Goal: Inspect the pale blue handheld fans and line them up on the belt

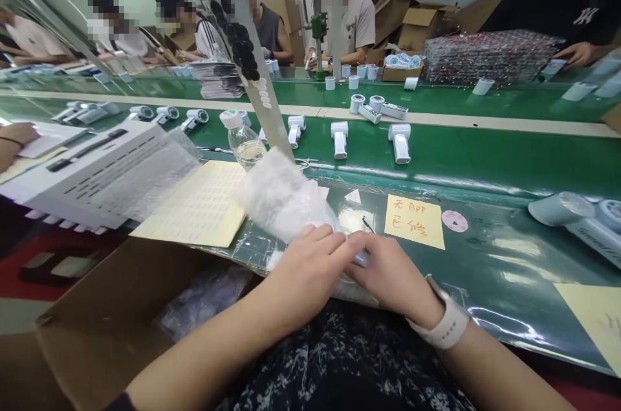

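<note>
Green glossy bench (pixel 485 255) below, left hand (pixel 310 262) and right hand (pixel 388 268) clamp fingers on a crumpled cloudy-white plastic bag (pixel 286 194) toward eleven o'clock, bagging seemingly unfinished.

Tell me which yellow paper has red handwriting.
The middle note, beside the pink sticker. The left sheet carries rows of pale strips; the right one shows only faint marks.

Factory: long green worktop (pixel 451 162), identical white devices (pixel 400 144), several workers (pixel 359 19).
</note>
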A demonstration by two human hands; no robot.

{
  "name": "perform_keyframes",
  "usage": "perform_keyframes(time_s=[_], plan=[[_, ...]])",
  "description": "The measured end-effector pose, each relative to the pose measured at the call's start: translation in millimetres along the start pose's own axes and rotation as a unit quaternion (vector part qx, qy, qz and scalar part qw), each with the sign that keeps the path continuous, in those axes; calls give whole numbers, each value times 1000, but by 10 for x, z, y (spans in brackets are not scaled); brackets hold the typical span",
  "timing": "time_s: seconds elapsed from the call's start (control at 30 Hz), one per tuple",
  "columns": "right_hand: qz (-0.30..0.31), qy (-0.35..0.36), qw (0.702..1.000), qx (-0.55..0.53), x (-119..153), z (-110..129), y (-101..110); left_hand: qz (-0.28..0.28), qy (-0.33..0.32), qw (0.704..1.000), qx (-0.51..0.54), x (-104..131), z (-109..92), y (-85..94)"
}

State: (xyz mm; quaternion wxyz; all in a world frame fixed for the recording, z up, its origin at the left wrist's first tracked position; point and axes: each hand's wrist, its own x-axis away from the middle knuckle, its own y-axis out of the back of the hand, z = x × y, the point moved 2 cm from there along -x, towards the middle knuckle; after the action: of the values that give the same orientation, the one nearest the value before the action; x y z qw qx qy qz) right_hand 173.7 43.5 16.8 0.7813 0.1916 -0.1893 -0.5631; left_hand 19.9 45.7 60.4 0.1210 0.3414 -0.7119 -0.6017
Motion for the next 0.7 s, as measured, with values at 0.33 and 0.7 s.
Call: perform_keyframes(time_s=[0.33,0.7], plan=[[153,75,942,-288,303,386,178,-220,134,889,379,126,153,548],[230,283,876,-316,312,682,50,-287,179,877,341,919,495,911]])
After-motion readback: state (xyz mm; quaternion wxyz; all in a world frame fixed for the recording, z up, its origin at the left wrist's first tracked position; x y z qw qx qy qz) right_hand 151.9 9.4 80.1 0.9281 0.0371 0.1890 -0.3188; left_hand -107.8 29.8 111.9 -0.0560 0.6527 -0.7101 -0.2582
